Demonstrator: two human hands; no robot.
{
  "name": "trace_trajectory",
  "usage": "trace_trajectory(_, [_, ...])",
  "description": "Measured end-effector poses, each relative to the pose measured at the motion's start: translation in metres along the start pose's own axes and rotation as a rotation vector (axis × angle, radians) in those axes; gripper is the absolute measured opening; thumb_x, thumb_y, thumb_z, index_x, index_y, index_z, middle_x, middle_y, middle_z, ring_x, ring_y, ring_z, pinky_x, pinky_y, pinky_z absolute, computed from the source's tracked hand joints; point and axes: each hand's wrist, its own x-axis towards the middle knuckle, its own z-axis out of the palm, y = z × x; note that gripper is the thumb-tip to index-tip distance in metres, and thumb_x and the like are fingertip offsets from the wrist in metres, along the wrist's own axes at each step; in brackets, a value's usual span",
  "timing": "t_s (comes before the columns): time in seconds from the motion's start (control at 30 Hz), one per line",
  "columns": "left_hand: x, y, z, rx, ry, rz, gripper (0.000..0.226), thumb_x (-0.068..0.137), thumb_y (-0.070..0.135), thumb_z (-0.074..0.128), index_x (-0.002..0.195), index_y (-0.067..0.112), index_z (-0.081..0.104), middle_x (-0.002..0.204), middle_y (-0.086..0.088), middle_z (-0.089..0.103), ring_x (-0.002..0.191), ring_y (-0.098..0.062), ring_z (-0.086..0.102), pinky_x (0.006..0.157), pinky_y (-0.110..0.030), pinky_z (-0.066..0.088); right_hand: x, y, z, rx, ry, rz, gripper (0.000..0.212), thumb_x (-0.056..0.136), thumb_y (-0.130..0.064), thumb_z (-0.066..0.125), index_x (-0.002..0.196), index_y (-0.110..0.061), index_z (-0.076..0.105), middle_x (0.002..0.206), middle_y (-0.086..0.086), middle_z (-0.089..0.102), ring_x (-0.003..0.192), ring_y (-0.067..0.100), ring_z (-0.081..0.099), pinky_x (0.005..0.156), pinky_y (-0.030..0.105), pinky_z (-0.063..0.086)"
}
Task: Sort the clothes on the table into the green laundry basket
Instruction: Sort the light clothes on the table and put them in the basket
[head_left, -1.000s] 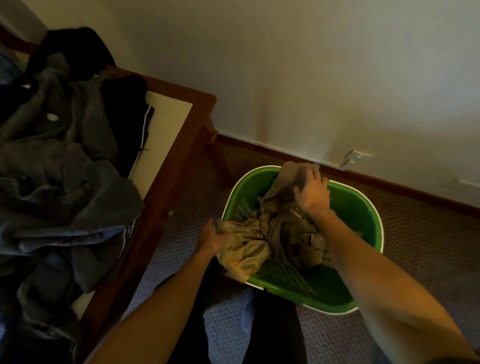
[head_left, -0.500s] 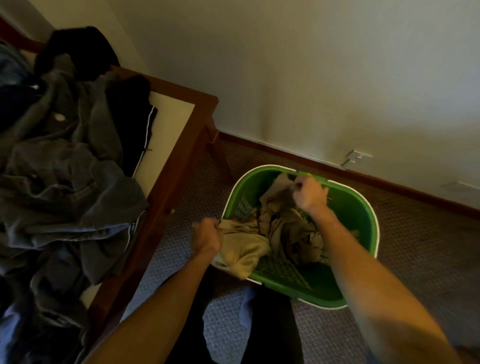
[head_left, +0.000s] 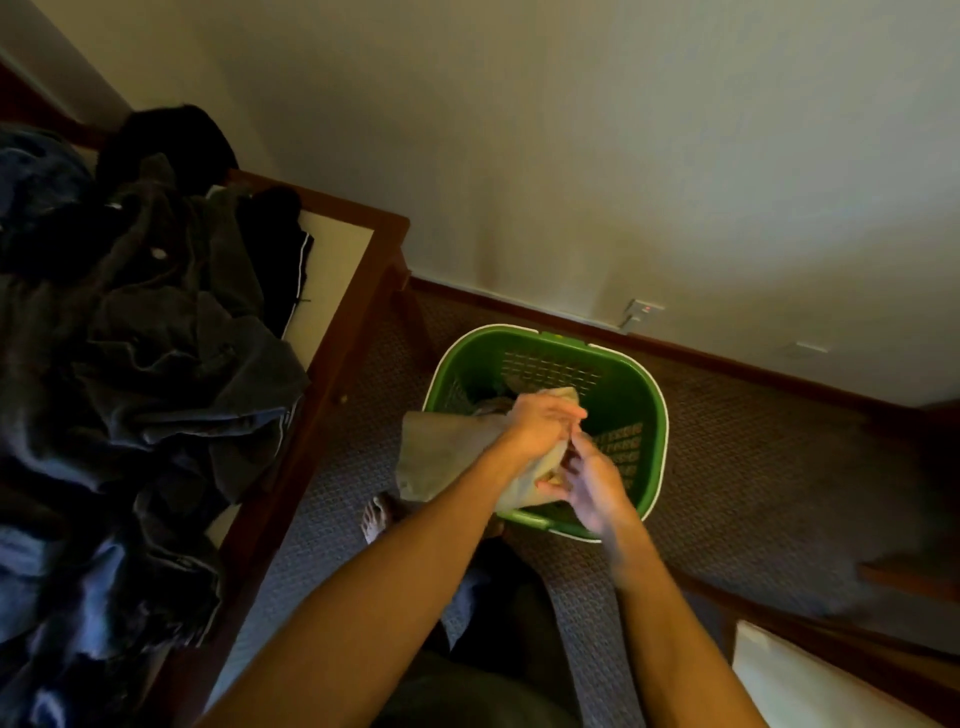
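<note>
The green laundry basket (head_left: 636, 382) with a white rim stands on the carpet by the wall. A beige garment (head_left: 441, 452) lies bunched over its near-left rim, part inside and part hanging outside. My left hand (head_left: 543, 423) grips the garment over the basket. My right hand (head_left: 589, 480) is close beside it, fingers pinching the same cloth at the near rim, slightly blurred. A heap of dark grey, blue and black clothes (head_left: 140, 364) covers the table on the left.
The wooden-framed table (head_left: 358, 270) with a white top runs along the left, its corner near the basket. A bare foot (head_left: 376, 517) stands on the carpet between table and basket. A wall socket (head_left: 641, 312) sits above the skirting. A white-topped surface (head_left: 810, 686) shows at lower right.
Both hands have come together over the basket's near side, gathering the beige garment into a tighter bundle. The view has shifted, so the basket's far inner wall now shows bare.
</note>
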Motion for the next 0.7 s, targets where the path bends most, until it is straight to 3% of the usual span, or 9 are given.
trace_trajectory(0.07, [-0.009, 0.008, 0.007, -0.06, -0.084, 0.045, 0.037, 0.09, -0.012, 0.055, 0.111, 0.011, 0.075, 0.125, -0.01, 0.07, 0.121, -0.017, 0.063, 0.106, -0.034, 0.05, -0.001, -0.009, -0.014, 0.098, 0.1, -0.092, 0.031, 0.1, -0.024, 0.056, 0.126, -0.008, 0.061, 0.116, 0.011, 0.071, 0.114, 0.024, 0.065, 0.094, 0.04, 0.053])
trace_trajectory(0.13, [-0.016, 0.01, 0.006, -0.05, -0.071, 0.078, 0.038, 0.091, -0.012, 0.054, 0.12, 0.006, 0.071, 0.13, -0.01, 0.067, 0.121, -0.014, 0.062, 0.102, -0.024, 0.05, -0.001, -0.022, -0.024, 0.091, 0.197, -0.176, 0.03, 0.1, -0.015, 0.055, 0.127, -0.004, 0.058, 0.122, 0.016, 0.068, 0.116, 0.024, 0.064, 0.092, 0.032, 0.051])
trace_trajectory(0.2, [-0.021, 0.001, -0.002, -0.03, -0.018, 0.095, 0.036, 0.092, -0.012, 0.055, 0.124, -0.001, 0.067, 0.123, -0.01, 0.068, 0.1, 0.003, 0.066, 0.081, -0.008, 0.05, -0.002, -0.032, -0.024, 0.023, 0.196, -0.206, 0.029, 0.101, -0.015, 0.052, 0.128, -0.005, 0.058, 0.124, 0.016, 0.067, 0.116, 0.024, 0.064, 0.093, 0.035, 0.052])
trace_trajectory(0.27, [-0.021, -0.02, -0.018, 0.013, 0.042, 0.081, 0.034, 0.091, -0.013, 0.056, 0.123, -0.006, 0.066, 0.106, -0.007, 0.071, 0.074, 0.012, 0.065, 0.066, -0.002, 0.047, -0.005, -0.033, -0.017, -0.094, 0.167, -0.208, 0.023, 0.101, -0.017, 0.052, 0.121, -0.01, 0.062, 0.121, 0.013, 0.068, 0.115, 0.025, 0.064, 0.097, 0.042, 0.052])
trace_trajectory(0.33, [-0.02, -0.043, -0.039, 0.051, 0.102, 0.034, 0.03, 0.09, -0.012, 0.058, 0.119, -0.009, 0.067, 0.1, -0.009, 0.071, 0.075, 0.002, 0.064, 0.07, -0.005, 0.049, -0.008, -0.026, -0.007, -0.196, 0.136, -0.187, 0.015, 0.101, -0.016, 0.052, 0.11, -0.016, 0.064, 0.118, 0.011, 0.069, 0.112, 0.025, 0.065, 0.096, 0.046, 0.052])
trace_trajectory(0.43, [-0.022, -0.078, -0.074, 0.082, 0.189, -0.09, 0.025, 0.089, -0.003, 0.066, 0.111, 0.006, 0.073, 0.115, -0.014, 0.073, 0.098, -0.021, 0.068, 0.094, -0.029, 0.054, -0.007, -0.003, 0.008, -0.291, 0.123, -0.114, 0.011, 0.1, -0.015, 0.055, 0.103, -0.021, 0.064, 0.115, 0.008, 0.07, 0.108, 0.024, 0.066, 0.082, 0.04, 0.055])
trace_trajectory(0.53, [-0.026, -0.107, -0.101, 0.103, 0.215, -0.196, 0.024, 0.09, 0.006, 0.066, 0.11, 0.015, 0.074, 0.119, -0.015, 0.07, 0.11, -0.03, 0.066, 0.095, -0.039, 0.052, -0.001, 0.025, 0.016, -0.341, 0.125, -0.035, 0.013, 0.1, -0.016, 0.055, 0.108, -0.016, 0.064, 0.113, 0.009, 0.071, 0.106, 0.026, 0.067, 0.071, 0.033, 0.052])
trace_trajectory(0.6, [-0.029, -0.12, -0.111, 0.065, 0.223, -0.231, 0.021, 0.093, 0.009, 0.065, 0.112, 0.014, 0.073, 0.122, -0.019, 0.068, 0.108, -0.031, 0.065, 0.087, -0.042, 0.053, 0.001, 0.039, 0.021, -0.375, 0.118, 0.012, 0.012, 0.101, -0.016, 0.054, 0.106, -0.016, 0.064, 0.111, 0.009, 0.071, 0.105, 0.027, 0.067, 0.072, 0.035, 0.052])
trace_trajectory(0.7, [-0.04, -0.129, -0.12, -0.013, 0.24, -0.256, 0.017, 0.093, 0.012, 0.065, 0.107, 0.021, 0.07, 0.114, -0.016, 0.068, 0.093, -0.022, 0.062, 0.068, -0.028, 0.046, 0.003, 0.052, 0.03, -0.434, 0.1, 0.065, 0.009, 0.101, -0.017, 0.054, 0.102, -0.017, 0.063, 0.104, 0.008, 0.071, 0.099, 0.025, 0.067, 0.071, 0.035, 0.051])
